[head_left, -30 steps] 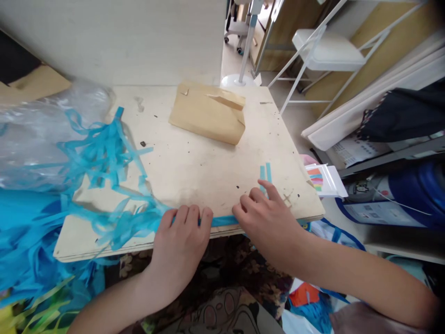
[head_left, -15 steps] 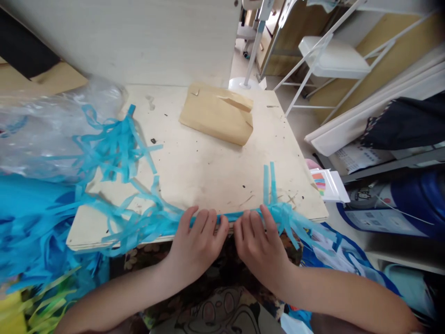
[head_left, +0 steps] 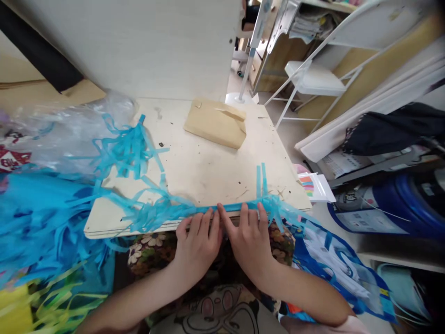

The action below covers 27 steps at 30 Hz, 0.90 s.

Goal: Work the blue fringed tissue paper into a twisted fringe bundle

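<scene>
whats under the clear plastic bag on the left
Through the clear plastic bag, blue paper strips spill from beneath its right edge onto the wooden board. What lies under the rest is too crumpled and glary to tell.

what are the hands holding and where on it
Both the left hand and right hand press a blue fringed paper strip with their fingers, along its band at the board's near edge.

cluttered craft workroom (paper streamers [head_left: 132, 153]), folding chair [head_left: 313, 79]
</scene>
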Motion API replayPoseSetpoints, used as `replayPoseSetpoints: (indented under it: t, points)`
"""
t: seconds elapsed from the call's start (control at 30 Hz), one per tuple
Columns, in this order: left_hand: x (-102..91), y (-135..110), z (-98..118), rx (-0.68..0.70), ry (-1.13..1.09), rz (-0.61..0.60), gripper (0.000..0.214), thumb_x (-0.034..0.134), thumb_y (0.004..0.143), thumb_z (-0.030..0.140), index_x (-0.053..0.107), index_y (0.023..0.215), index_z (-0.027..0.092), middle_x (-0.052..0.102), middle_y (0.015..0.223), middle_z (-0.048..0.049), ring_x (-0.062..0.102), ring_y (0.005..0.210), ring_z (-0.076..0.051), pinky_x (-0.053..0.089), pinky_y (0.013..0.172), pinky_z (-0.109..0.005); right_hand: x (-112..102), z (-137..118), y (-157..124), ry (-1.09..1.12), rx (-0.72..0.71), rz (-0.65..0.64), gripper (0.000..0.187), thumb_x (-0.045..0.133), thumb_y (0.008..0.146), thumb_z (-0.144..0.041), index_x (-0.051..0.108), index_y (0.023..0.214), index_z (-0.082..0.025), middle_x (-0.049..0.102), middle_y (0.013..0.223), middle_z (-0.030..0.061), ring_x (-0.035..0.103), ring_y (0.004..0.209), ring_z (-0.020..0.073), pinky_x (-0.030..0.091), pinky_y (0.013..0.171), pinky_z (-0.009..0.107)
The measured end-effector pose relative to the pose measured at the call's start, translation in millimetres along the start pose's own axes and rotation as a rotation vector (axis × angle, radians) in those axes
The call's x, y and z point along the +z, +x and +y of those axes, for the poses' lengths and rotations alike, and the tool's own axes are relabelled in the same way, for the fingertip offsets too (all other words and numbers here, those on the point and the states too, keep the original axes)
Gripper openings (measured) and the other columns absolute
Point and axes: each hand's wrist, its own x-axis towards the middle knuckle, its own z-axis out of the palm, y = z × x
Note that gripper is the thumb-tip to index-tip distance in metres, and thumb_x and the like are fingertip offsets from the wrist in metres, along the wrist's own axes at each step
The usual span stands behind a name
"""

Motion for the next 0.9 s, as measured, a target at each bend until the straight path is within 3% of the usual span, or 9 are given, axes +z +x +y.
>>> replayPoseSetpoints:
  t: [0.1, 0.37, 0.6, 0.9]
  points:
    - [-3.4, -1, -1, -0.025, -0.057, 0.017, 0.024, 0.046, 0.074, 0.022, 0.058, 0.091, 0.010, 0.064, 0.089, -0.0061, 0.053, 0.077, -0.018, 0.026, 0.072, -0.035, -3, -4, 0, 0.021, 0.015, -0.018, 0.057, 0.047, 0.072, -0.023, 0.028, 0.126, -0.022, 0.060, 0.092, 0.0148, 0.055, 0.081, 0.0235, 0.027, 0.084, 0.046]
    - [-6.5, -10, -3, -0.048, -0.006, 0.000, 0.026, 0.048, 0.073, 0.023, 0.057, 0.095, 0.013, 0.063, 0.095, -0.0053, 0.053, 0.080, -0.020, 0.025, 0.072, -0.036, -7, -15, 4, 0.049, 0.056, -0.047, 0.060, 0.046, 0.072, -0.013, 0.024, 0.127, -0.021, 0.059, 0.093, 0.0181, 0.055, 0.083, 0.0249, 0.027, 0.084, 0.048]
    - [-3.7, -16, -4, -0.083, -0.087, 0.006, 0.030, 0.045, 0.075, 0.025, 0.052, 0.099, 0.010, 0.059, 0.103, -0.0088, 0.052, 0.085, -0.020, 0.027, 0.073, -0.035, -7, -22, 4, 0.041, 0.086, -0.077, 0.072, 0.051, 0.070, -0.015, 0.012, 0.130, -0.015, 0.058, 0.096, 0.0211, 0.054, 0.087, 0.0279, 0.027, 0.085, 0.050]
    - [-5.3, -18, -9, -0.077, -0.003, -0.054, 0.029, 0.047, 0.073, 0.025, 0.054, 0.098, 0.013, 0.055, 0.109, -0.0090, 0.051, 0.085, -0.022, 0.027, 0.071, -0.036, 0, -32, 5, 0.060, 0.109, -0.071, 0.078, 0.047, 0.071, -0.010, -0.005, 0.129, -0.015, 0.058, 0.098, 0.0201, 0.053, 0.092, 0.0274, 0.025, 0.085, 0.051]
